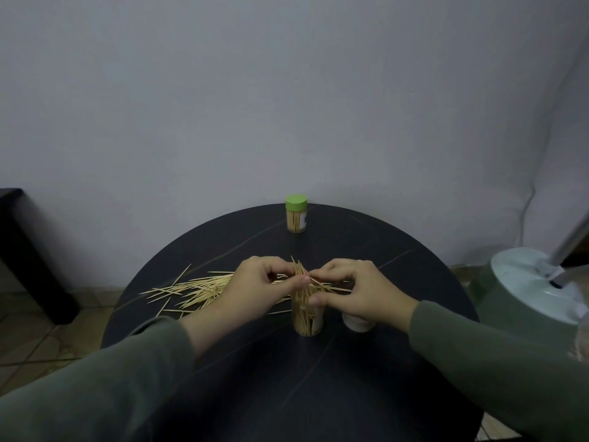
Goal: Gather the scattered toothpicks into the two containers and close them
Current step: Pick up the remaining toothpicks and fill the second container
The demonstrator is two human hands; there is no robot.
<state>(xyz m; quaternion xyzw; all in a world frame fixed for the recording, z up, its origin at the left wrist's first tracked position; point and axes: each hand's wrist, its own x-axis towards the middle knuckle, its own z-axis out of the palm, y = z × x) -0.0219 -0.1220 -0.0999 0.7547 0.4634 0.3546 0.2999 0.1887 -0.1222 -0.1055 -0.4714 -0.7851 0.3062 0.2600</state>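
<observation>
Progress stands at roughly half, by my judgement: the far jar [296, 215] is filled, capped green and upright near the back edge of the table [366, 378]; the near jar [308, 317] is open, with sticks bristling unevenly above its mouth. Left hand [259, 290] pinches that upright bundle near its top; right hand [357, 293] has fingers curled, thumb against the jar's side, fingertips among crossed sticks. A loose pile [194, 290] of toothpicks remains fanned over the table's left portion, several tips nearing the rim there, so sweeping outward risks drops onto the tiled floor. A white cap [357, 323] lies just beside the near jar, under the right wrist. Outstanding: pile, seating, capping. Open room lies in front, toward the person, and behind toward the far jar.
</observation>
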